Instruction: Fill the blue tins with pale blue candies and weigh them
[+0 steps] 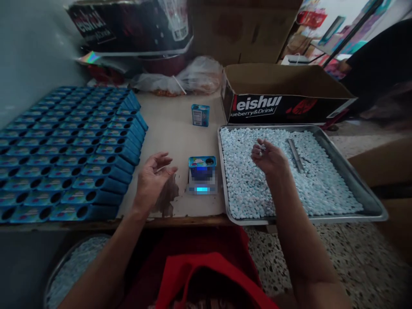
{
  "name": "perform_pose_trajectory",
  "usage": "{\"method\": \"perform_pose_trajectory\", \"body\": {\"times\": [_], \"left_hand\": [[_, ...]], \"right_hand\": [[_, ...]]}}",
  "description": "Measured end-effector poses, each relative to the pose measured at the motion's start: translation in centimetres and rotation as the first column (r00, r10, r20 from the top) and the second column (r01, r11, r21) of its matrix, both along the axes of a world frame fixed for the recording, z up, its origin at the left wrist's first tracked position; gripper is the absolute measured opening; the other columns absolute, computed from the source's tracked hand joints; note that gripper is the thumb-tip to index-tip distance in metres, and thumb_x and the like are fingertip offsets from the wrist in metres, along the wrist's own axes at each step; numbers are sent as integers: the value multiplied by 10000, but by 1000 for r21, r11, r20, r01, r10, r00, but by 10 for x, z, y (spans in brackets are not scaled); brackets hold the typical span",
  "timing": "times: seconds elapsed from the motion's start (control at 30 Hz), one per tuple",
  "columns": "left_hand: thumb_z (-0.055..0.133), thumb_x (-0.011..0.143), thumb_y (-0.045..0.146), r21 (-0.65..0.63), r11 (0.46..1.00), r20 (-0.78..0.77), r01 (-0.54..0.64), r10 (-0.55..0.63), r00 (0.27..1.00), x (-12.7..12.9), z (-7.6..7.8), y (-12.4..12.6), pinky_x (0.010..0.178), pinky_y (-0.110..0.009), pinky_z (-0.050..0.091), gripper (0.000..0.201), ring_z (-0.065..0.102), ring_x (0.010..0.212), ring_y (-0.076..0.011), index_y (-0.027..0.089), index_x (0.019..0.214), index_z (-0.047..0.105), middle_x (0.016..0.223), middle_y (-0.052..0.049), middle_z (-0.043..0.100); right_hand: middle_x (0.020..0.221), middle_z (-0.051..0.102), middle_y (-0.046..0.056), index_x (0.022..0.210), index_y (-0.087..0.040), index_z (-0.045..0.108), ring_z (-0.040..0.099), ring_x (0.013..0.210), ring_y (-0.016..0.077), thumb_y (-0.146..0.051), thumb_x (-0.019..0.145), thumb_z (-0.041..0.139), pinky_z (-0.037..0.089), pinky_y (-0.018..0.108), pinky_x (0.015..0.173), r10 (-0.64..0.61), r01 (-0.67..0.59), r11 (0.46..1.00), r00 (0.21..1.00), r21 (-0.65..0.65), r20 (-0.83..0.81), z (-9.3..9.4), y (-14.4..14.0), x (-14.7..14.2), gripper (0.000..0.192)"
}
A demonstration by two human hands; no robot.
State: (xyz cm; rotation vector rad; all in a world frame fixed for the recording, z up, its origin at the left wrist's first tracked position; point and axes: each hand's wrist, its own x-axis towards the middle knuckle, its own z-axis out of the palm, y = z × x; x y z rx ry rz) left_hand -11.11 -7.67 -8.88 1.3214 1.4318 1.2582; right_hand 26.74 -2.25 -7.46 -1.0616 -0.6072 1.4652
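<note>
While poised over the tray (350,176), right hand (268,159) fingers pinched on pale candies (262,148); left hand (151,180) fingers loosely apart, empty.

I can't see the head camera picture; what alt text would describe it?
A person's right hand pinches pale blue candies over a metal tray full of them, while the open left hand rests beside a small blue box on a scale. Rows of blue boxes fill the table's left.
</note>
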Motion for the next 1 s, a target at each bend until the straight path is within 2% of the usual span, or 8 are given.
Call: {"method": "perform_pose_trajectory", "body": {"times": [0.1, 0.23, 0.4, 0.5, 0.63, 0.73, 0.83, 1.0], "left_hand": [[816, 777, 365, 1, 995, -32, -97, 97, 995, -14, 4, -7, 1008, -398, 572, 446, 708, 1070, -231, 196, 1171, 693, 1115, -90, 724], [824, 778, 328, 73, 992, -70, -108, 113, 991, -19, 7, -8, 1022, -382, 570, 429, 706, 1070, -216, 216, 1172, 693, 1110, -72, 725], [813, 788, 296, 149, 985, -156, -82, 105, 982, -15, 11, -4, 1060, -400, 559, 450, 700, 1102, -218, 235, 1210, 669, 1121, -56, 720], [804, 797, 299, 169, 985, -220, -43, 80, 972, -9, 16, -3, 1073, -404, 553, 456, 699, 1102, -213, 228, 1225, 662, 1115, -51, 723], [782, 812, 290, 181, 983, -290, -18, 71, 954, -3, 20, -3, 1070, -422, 557, 468, 699, 1088, -208, 218, 1253, 643, 1133, -54, 726], [787, 812, 271, 187, 982, -294, 6, 50, 954, -1, 18, -3, 1065, -408, 561, 471, 698, 1095, -204, 225, 1258, 642, 1136, -53, 728], [801, 809, 262, 206, 978, -290, 26, 36, 956, 1, 14, -4, 1054, -398, 565, 490, 700, 1094, -201, 233, 1271, 639, 1139, -50, 726], [823, 808, 289, 203, 976, -298, 75, -11, 954, 8, 7, -3, 1057, -441, 550, 539, 691, 1119, -222, 233, 1307, 626, 1172, -70, 724]], "right_hand": [[706, 471, -34, 831, -232, 502, 428, 552, 93, -161, 727, 685, 377, 167, 442, -24, 23, 999, 1000, -33, -17, 1, 1, 0, 222], [768, 523, -35, 884, -210, 558, 336, 509, 54, -37, 678, 648, 337, 117, 411, -4, 1, 999, 997, -47, -74, 4, 1, -6, 284], [701, 534, -58, 895, -202, 573, 301, 450, 22, -146, 802, 738, 285, 88, 378, 47, -50, 998, 997, -47, -59, 3, 0, -11, 198], [618, 487, -83, 880, -215, 566, 329, 433, 25, -204, 816, 786, 282, 95, 379, 71, -74, 995, 996, -68, -51, 1, -1, -13, 229], [648, 547, -62, 832, -204, 562, 400, 455, 29, -162, 787, 783, 342, 97, 400, 52, -59, 993, 997, -106, -64, 1, 0, -19, 229], [677, 579, -42, 826, -187, 584, 419, 470, 29, -109, 749, 760, 364, 99, 404, 26, -33, 993, 997, -112, -66, 1, 1, -23, 207], [650, 570, -47, 843, -169, 623, 387, 449, 19, -105, 721, 763, 316, 96, 376, 32, -37, 993, 998, -115, -50, 2, 0, -25, 196], [650, 601, -33, 901, -158, 704, 409, 475, 22, -234, 718, 863, 301, 102, 395, 79, -76, 997, 990, -22, 118, 1, -4, -39, 255]]}}
